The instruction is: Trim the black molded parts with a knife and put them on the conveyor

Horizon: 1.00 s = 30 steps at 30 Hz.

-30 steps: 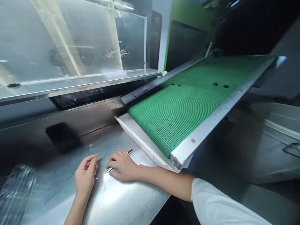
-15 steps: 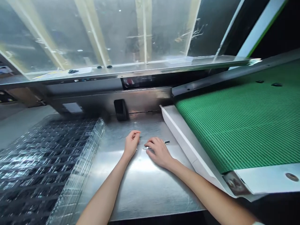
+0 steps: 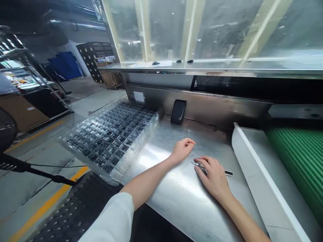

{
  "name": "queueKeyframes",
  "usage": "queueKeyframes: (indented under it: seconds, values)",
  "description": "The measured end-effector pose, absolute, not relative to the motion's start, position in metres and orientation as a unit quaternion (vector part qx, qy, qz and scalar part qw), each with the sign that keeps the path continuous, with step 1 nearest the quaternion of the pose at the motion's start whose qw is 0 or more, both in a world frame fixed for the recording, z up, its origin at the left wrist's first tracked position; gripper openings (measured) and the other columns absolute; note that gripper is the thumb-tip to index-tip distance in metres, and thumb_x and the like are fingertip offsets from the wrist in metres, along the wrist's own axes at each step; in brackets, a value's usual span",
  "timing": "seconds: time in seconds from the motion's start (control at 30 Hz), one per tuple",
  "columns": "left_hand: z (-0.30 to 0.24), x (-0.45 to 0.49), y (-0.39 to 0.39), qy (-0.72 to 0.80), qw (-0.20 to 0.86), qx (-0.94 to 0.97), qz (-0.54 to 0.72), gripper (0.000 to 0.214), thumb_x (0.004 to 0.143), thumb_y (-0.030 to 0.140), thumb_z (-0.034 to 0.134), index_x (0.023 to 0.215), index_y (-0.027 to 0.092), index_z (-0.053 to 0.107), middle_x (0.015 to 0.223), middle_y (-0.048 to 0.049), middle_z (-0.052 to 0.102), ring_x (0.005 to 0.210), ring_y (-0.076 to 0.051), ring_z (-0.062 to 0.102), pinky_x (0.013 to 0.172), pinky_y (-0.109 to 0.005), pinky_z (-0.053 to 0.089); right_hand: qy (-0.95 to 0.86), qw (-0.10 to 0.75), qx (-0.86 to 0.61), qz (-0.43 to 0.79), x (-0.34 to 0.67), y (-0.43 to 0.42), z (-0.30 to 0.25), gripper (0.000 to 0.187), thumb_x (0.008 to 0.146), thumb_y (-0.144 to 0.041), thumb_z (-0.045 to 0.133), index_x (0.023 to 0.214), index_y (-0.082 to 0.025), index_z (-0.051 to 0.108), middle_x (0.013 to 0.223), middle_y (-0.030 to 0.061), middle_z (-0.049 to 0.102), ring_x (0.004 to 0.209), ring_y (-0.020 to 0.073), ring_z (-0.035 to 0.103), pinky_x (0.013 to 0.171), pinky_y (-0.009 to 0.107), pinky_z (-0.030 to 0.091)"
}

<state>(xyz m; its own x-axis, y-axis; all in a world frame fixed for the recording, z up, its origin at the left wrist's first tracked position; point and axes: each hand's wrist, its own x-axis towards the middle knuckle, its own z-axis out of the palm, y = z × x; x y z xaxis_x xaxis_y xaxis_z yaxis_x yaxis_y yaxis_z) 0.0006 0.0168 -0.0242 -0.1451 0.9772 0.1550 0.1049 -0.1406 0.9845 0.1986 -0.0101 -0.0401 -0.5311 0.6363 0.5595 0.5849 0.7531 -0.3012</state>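
My right hand (image 3: 214, 176) rests low over the metal worktop (image 3: 174, 188), its fingers closed around a slim metal utility knife (image 3: 228, 173). The knife's thin pointed tip sticks out to the left of my fingers, and its dark and silver end shows on the right. To the left and slightly farther away, my left hand (image 3: 184, 149) is curled with thumb and fingers pressed together. Whatever lies in that pinch, if anything, is too small or hidden to make out. The two hands are a short gap apart.
Stacked clear plastic trays (image 3: 111, 134) with dark parts stand on the left. A black phone-like object (image 3: 178, 111) leans at the back. Right of the worktop runs a white guard (image 3: 252, 164) beside a green conveyor belt (image 3: 300, 158). A shelf (image 3: 214, 70) spans above.
My view has swung left, bringing the aisle and the whole tray stack into sight. Both hands keep nearly the same pose, with the knife still in the right one.
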Motion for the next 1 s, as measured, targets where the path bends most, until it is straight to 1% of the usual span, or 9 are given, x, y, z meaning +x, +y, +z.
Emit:
queueKeyframes:
  seconds: [0.3,0.5,0.8,1.0]
  values:
    - [-0.023,0.000,0.017,0.542,0.376,0.532,0.531,0.021,0.093,0.026,0.059,0.102,0.016,0.075,0.065,0.0043,0.056,0.065,-0.012,0.054,0.067,-0.024,0.042,-0.876,0.326,-0.353,0.047,0.203,-0.003,-0.047,0.036,0.108,-0.049,0.047,0.117,-0.026,0.074,0.118,0.0070,0.068,0.108,0.0275,0.061,0.086,0.042,0.043]
    - [-0.019,0.001,0.015,0.554,0.383,0.526,0.520,0.024,0.093,0.028,0.059,0.104,0.017,0.076,0.067,0.0037,0.058,0.067,-0.013,0.055,0.070,-0.024,0.045,-0.880,0.322,-0.348,0.040,0.204,-0.001,-0.048,0.035,0.108,-0.051,0.048,0.118,-0.028,0.074,0.118,0.0054,0.068,0.108,0.0275,0.062,0.083,0.041,0.043]
    - [-0.011,0.002,0.009,0.564,0.383,0.520,0.515,0.025,0.091,0.028,0.058,0.103,0.018,0.077,0.064,0.0049,0.056,0.065,-0.012,0.051,0.067,-0.024,0.041,-0.872,0.320,-0.368,0.048,0.201,-0.006,-0.044,0.044,0.106,-0.056,0.043,0.114,-0.028,0.076,0.116,0.0077,0.069,0.105,0.0291,0.063,0.085,0.045,0.046]
    - [0.000,-0.001,0.002,0.572,0.387,0.524,0.498,0.026,0.090,0.029,0.058,0.105,0.021,0.078,0.068,0.0048,0.059,0.069,-0.013,0.053,0.072,-0.025,0.043,-0.877,0.294,-0.379,0.039,0.204,-0.001,-0.046,0.051,0.104,-0.063,0.040,0.114,-0.029,0.077,0.117,0.0082,0.070,0.106,0.0318,0.062,0.083,0.047,0.047]
